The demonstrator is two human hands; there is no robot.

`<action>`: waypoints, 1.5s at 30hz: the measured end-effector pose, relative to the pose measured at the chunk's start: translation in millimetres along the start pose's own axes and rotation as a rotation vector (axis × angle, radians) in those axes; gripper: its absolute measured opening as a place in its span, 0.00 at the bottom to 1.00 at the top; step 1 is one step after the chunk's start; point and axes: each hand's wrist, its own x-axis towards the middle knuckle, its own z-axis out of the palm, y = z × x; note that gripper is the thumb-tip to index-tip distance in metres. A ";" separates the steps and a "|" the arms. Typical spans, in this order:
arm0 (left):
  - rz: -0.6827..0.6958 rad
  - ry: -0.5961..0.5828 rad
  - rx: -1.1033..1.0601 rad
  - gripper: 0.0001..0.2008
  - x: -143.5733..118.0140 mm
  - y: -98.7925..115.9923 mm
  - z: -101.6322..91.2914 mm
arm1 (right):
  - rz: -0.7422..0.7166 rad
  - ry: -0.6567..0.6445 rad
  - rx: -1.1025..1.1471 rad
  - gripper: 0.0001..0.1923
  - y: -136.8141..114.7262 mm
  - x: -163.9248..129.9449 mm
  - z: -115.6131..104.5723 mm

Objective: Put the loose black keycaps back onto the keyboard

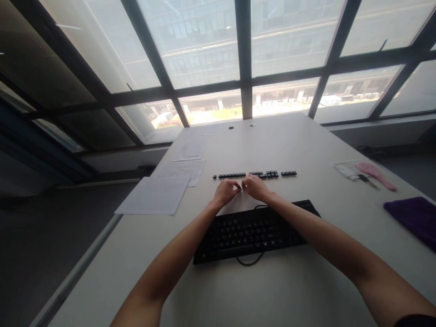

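My left hand (226, 192) and my right hand (256, 187) meet above the table just beyond a black keyboard (248, 230), their fingertips close together. Each is closed in a pinch, with a small dark piece at the fingertips that looks like a keycap. Right behind the hands runs a row of loose black keycaps (232, 175), with more keycaps (272, 174) to the right and a small separate group (289, 173) at its right end. My right forearm covers part of the keyboard's right side. A black cable (250, 263) loops out at its near edge.
Printed sheets (153, 195) lie at the left edge of the white table (272, 290). On the right are a pink brush-like item (374, 175), a clear plastic bag (345, 169), a small dark-handled tool (367, 180) and a purple cloth (413, 220). Windows stand behind the table.
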 end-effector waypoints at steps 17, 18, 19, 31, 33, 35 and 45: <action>-0.001 0.048 -0.390 0.07 -128.7 48.2 -15.8 | -0.174 0.157 0.533 0.07 -49.6 -114.7 6.4; 0.003 0.052 -0.380 0.07 -128.7 48.1 -15.1 | -0.186 0.166 0.528 0.07 -48.9 -114.5 6.7; 0.007 0.054 -0.371 0.07 -129.0 48.1 -14.8 | -0.196 0.171 0.525 0.07 -48.4 -114.6 6.8; 0.033 0.072 -0.343 0.08 -132.0 46.5 -12.2 | -0.216 0.191 0.555 0.07 -46.3 -116.9 10.6; 0.023 0.084 -0.343 0.08 -132.5 47.3 -12.8 | -0.205 0.194 0.552 0.07 -46.0 -116.9 11.1; 0.009 0.101 -0.359 0.07 -132.7 48.3 -14.3 | -0.195 0.198 0.568 0.07 -45.7 -117.2 11.3; 0.027 0.107 -0.395 0.06 -132.8 46.5 -15.5 | -0.169 0.208 0.626 0.05 -44.5 -119.4 13.1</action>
